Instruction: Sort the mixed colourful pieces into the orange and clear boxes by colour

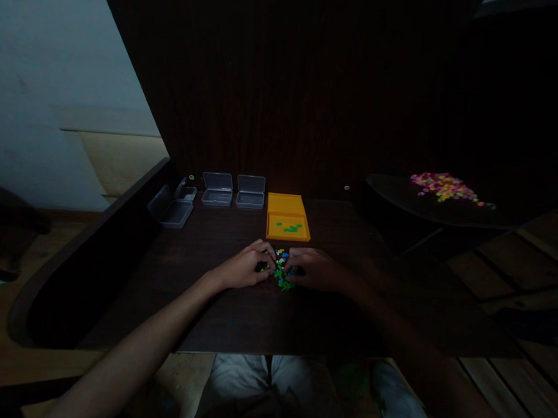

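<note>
Between my two hands on the dark wooden tabletop (217, 318) lies a small heap of tiny coloured plastic pieces (284, 284), mostly green, with some blue, white and yellow. My left hand (250, 267) is at the heap's left side, its fingers curled and the tips drawn in toward the thumb. From the right, my right hand (311, 268) reaches the heap with bent fingers and thumb close together. Whatever sits between the fingertips of either hand is too small and dark to make out. Just beyond the heap, an open yellow box (283, 204) holds several green pieces (293, 229).
Two open clear plastic boxes (216, 197) stand at the back; another open clear box (176, 215) and a smaller one (185, 193) are left of them. A raised side panel (94, 249) borders the left. Many pink and yellow bits (448, 188) cover a dark curved surface (392, 189) at right.
</note>
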{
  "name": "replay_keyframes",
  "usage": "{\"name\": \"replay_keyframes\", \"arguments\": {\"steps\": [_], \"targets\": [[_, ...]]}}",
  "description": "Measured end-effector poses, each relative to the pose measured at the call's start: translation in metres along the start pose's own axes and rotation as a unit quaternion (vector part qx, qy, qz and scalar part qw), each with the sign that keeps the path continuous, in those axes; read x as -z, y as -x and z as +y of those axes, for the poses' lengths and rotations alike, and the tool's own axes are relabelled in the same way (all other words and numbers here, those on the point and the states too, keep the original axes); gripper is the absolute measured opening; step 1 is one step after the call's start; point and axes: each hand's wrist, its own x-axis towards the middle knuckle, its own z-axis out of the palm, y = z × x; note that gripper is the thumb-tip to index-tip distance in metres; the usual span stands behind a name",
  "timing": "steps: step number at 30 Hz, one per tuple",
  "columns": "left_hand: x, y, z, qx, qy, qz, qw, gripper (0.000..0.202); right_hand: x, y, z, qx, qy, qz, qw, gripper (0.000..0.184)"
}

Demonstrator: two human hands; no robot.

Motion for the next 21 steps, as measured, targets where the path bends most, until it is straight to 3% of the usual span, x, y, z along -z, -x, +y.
{"name": "replay_keyframes", "arguments": {"steps": [13, 21], "targets": [[-0.003, 0.0, -0.004, 0.02, 0.018, 0.017, 0.999, 0.013, 0.02, -0.016, -0.019, 0.004, 0.056, -0.077, 0.995, 0.006], [-0.001, 0.0, -0.001, 0.02, 0.014, 0.014, 1.0, 0.01, 0.015, -0.017, -0.02, -0.005, 0.056, -0.07, 0.996, 0.006]]}}
